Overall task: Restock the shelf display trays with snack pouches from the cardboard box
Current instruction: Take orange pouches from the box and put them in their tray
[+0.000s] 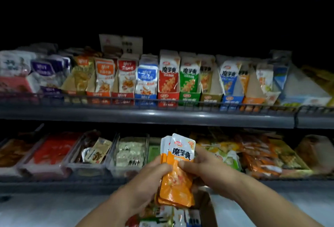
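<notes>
Holding a stack of orange pouches [178,181] in both hands, below the upper shelf [144,116].
The left hand [153,174] grips the stack's left edge, fingers curled round it and thumb pressed on the front. The stack stands nearly upright, its long axis running 12 to 6 o'clock with the white tops up. The right hand [202,163] pinches the right edge, thumb on the face, fingers hidden behind. The cardboard box [207,207] lies at 6 o'clock, just beneath. The matching orange display tray [252,101] sits on the upper shelf at about 1 o'clock from the stack, well apart. The right hand is therefore nearer, and the lift likely goes up and rightward, tops leading.
</notes>
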`<state>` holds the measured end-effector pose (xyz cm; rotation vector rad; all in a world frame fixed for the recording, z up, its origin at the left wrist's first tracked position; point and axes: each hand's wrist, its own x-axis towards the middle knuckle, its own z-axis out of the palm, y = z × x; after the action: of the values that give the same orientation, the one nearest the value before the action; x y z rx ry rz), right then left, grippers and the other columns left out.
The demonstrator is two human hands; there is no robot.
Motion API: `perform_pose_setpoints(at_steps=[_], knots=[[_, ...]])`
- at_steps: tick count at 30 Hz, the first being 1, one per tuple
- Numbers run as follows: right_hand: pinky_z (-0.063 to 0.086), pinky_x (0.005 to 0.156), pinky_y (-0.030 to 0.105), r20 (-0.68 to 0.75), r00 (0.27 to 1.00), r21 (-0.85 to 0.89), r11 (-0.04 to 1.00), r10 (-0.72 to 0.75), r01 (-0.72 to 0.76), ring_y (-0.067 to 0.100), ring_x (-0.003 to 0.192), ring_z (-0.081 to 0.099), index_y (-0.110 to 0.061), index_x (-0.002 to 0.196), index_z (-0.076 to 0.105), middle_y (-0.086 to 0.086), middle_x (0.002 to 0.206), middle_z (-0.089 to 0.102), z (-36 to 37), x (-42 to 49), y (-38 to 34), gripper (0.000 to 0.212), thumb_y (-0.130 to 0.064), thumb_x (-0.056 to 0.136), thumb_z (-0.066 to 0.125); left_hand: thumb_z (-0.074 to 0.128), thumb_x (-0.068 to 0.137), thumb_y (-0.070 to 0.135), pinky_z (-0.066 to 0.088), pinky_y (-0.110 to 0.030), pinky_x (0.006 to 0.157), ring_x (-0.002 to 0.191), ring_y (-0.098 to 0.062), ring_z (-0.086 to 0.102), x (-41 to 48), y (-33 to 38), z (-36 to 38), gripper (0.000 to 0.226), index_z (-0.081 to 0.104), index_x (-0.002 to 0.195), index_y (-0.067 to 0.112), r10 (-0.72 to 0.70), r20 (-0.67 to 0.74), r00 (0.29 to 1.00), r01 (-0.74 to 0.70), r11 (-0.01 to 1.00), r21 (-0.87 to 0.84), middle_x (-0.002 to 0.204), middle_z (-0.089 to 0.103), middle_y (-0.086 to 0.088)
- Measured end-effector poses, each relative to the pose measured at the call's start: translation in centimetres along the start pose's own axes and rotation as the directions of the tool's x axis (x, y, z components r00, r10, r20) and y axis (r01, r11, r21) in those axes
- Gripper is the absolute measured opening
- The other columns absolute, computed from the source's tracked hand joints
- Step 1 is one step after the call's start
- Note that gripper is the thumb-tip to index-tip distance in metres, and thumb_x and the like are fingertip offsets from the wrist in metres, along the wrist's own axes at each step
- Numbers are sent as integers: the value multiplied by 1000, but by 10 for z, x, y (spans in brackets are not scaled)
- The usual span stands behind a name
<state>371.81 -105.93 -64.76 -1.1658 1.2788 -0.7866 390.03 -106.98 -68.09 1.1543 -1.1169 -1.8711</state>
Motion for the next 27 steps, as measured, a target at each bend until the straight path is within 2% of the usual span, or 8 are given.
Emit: perform_pose_setpoints(at_steps=[3,7,11,13,15,20,24,27], knots=[[55,53,29,-18,1000,7,1000,-17,17,13,64,68,-14,118,65,-1,79,73,-22,1,-26,21,-15,97,64,45,106,9,60,-35,76,90,-22,75,10,33,28,26,61,123,21,78,17,997,-79,992,96,107,78,-9],[53,60,30,-122,981,-85,987,-149,140,10,69,69,-20,117,66,-2,84,75,-55,5,-54,20,-16,97,64,46,108,24,60,-25,75,105,-15,68,32,70,56,29,38,134,34,161,95,982,-182,938,296,128,63,-1],[57,66,30,-286,898,-192,938,-335,289,11,80,72,-29,120,60,-5,97,76,-89,1,-77,28,-17,95,67,48,105,43,50,-32,100,121,-8,55,59,105,83,51,15,142,53,337,145,930,-359,758,545,140,49,16],[58,69,24,-356,807,-319,873,-470,368,5,88,72,-31,118,58,-9,101,74,-110,-2,-88,29,-19,94,68,49,105,43,50,-33,99,119,-7,55,70,122,103,58,12,150,51,429,161,889,-430,659,618,137,48,18],[57,67,17,-388,724,-434,806,-571,403,-3,88,69,-34,115,57,-13,100,72,-134,-3,-99,27,-21,94,68,49,106,43,56,-40,95,110,-10,62,84,137,127,55,19,152,41,531,181,828,-496,543,678,129,57,14],[56,67,15,-426,592,-548,716,-684,433,-4,90,68,-26,123,55,-13,103,68,-200,9,-123,29,-18,96,65,49,106,38,61,-49,73,80,-21,70,127,169,183,56,21,153,32,638,210,740,-513,335,790,102,69,-2],[61,78,32,-448,542,-628,682,-710,375,8,95,69,-24,125,55,-8,108,68,-245,28,-128,32,-19,96,65,50,106,23,60,-53,70,78,-26,69,157,181,219,53,25,153,22,641,205,740,-505,327,798,93,67,-8],[61,80,34,-467,570,-592,718,-676,366,7,92,69,-23,127,54,-7,109,68,-265,38,-124,34,-18,95,66,52,103,11,56,-45,61,76,-24,66,176,181,230,54,26,150,22,616,208,760,-493,338,802,92,63,-7]])
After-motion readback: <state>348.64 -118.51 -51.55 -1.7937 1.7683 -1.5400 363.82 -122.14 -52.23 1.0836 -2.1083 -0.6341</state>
